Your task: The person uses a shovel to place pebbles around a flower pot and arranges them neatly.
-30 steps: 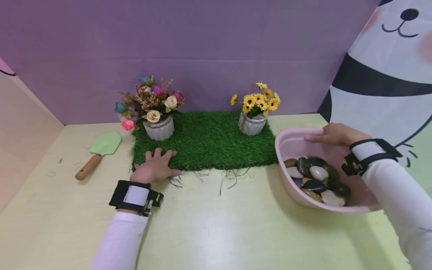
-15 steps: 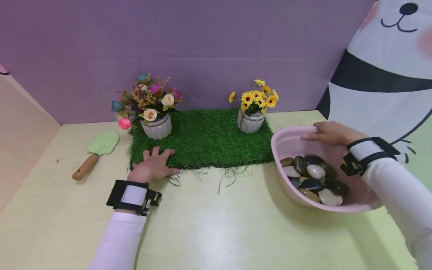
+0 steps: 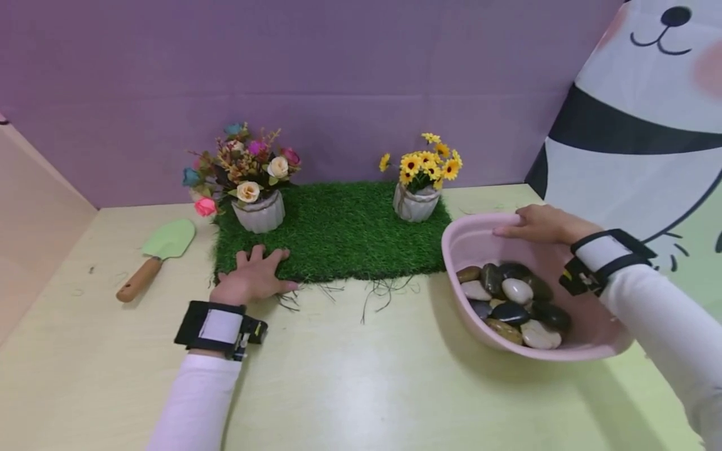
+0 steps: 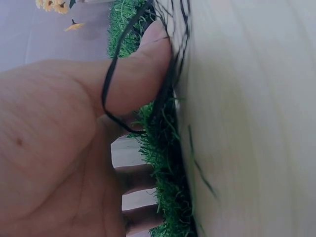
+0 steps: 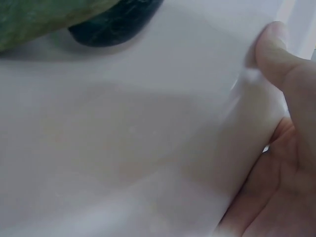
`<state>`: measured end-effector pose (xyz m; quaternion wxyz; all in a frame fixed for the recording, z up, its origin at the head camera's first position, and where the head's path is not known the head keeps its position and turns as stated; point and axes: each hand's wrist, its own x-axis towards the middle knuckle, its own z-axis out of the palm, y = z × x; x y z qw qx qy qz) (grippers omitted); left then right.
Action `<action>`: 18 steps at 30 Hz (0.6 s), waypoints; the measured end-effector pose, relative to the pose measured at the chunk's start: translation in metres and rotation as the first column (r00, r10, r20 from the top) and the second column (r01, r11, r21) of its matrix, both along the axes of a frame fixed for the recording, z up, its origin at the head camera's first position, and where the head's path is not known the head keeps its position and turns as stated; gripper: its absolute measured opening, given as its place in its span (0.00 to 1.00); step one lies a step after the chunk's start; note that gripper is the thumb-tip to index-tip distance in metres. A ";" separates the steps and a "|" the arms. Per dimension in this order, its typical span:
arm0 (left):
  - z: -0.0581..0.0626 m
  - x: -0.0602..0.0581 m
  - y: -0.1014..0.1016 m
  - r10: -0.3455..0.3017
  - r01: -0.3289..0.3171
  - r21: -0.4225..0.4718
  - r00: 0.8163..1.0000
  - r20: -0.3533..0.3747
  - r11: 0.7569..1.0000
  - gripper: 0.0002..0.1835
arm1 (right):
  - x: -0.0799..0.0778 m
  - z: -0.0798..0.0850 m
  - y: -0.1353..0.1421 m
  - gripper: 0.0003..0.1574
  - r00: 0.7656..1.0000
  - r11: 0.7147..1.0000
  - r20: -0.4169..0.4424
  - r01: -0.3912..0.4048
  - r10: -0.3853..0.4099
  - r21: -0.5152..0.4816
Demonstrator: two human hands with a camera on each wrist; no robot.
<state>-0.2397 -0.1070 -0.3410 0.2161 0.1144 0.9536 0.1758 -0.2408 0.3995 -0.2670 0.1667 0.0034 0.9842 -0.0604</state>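
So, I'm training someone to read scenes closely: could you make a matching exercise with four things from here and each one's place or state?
Things
1. Pale-green trowel with a brown wooden handle
2. Deep pink basin
3. White ribbed pot of yellow flowers
4. Person's left hand

Places or states
A. Fingers spread at the front edge of the green artificial-grass mat
B. On the mat, near its back right corner
C. On the pale tabletop, left of the mat
D. Held by the right hand, smooth stones inside

Pairs: 1-C, 2-D, 3-B, 4-A
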 end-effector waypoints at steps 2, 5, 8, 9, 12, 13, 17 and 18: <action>0.000 0.000 0.000 -0.001 0.001 -0.001 1.000 0.002 1.000 0.43 | 0.000 0.001 -0.003 0.44 1.000 1.000 0.014 0.007 -0.007 -0.004; -0.001 0.000 -0.001 -0.001 0.001 0.002 1.000 0.004 1.000 0.43 | 0.001 0.002 -0.007 0.43 1.000 1.000 0.020 0.005 -0.005 -0.003; -0.002 0.000 -0.001 0.000 0.000 0.000 1.000 0.006 1.000 0.43 | 0.003 0.003 -0.012 0.44 1.000 1.000 0.016 0.002 -0.002 0.000; -0.002 0.000 -0.001 -0.003 0.003 -0.003 1.000 0.004 1.000 0.43 | 0.004 0.003 -0.014 0.44 1.000 1.000 0.016 -0.003 0.003 -0.001; -0.002 0.000 -0.001 -0.004 0.004 -0.007 1.000 0.001 1.000 0.43 | 0.005 0.003 -0.021 0.45 1.000 1.000 0.016 -0.009 0.009 -0.005; -0.002 0.000 -0.001 -0.005 0.005 -0.008 1.000 0.000 1.000 0.43 | 0.006 0.003 -0.023 0.44 1.000 1.000 0.016 -0.013 0.013 -0.008; -0.001 0.000 0.000 -0.003 0.003 -0.012 1.000 -0.004 1.000 0.43 | 0.007 0.004 -0.036 0.41 0.999 0.999 0.006 -0.046 0.046 -0.004; -0.001 -0.001 0.000 -0.002 0.002 -0.013 1.000 -0.006 1.000 0.43 | 0.006 0.004 -0.039 0.41 0.998 0.998 0.005 -0.060 0.060 0.002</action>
